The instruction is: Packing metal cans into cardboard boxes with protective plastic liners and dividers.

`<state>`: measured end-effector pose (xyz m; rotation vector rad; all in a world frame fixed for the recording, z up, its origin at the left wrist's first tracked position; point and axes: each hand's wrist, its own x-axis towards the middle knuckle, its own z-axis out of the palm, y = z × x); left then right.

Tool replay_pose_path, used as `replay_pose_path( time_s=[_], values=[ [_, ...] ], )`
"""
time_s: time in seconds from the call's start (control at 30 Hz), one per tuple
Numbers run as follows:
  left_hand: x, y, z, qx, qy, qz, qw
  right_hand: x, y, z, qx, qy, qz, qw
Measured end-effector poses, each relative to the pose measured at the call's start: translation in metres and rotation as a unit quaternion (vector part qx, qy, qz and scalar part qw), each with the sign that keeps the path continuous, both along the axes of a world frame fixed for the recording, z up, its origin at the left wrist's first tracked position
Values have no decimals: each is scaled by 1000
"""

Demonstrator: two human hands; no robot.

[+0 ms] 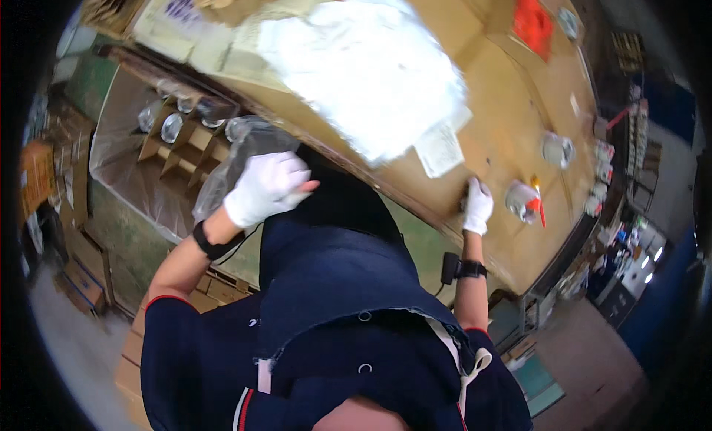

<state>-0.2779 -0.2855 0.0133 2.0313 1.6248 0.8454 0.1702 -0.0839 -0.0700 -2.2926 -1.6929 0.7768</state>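
My left hand (268,183), in a white glove with a bare fingertip showing, is curled closed in front of my apron. It is beside the clear plastic liner (256,138) of a carton; its palm side is hidden. My right hand (479,207), also gloved in white, is closed at the near edge of the brown work table (512,246). A small dark patch shows by its fingers, too blurred to name. To the right of that hand stands a can (522,201) with a red-handled tool (541,211) in it.
Shiny white sheeting (371,75) and a paper slip (440,149) lie on the table. Another can (557,149) stands further right, and an open box with something red (531,23) is at the back. On the left, the lined carton has cardboard dividers (178,160) and several glass pieces (171,127).
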Motion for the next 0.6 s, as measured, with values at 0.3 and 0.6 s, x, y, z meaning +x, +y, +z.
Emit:
replay_pose_path(
  time_s=[0.3,0.6],
  values=[
    [100,134,-78,-133,-124,122,976,32,-7,68,-106,114,45,987],
    [123,170,-34,-84,160,250,951,116,40,147,121,-208,199,950]
  ],
)
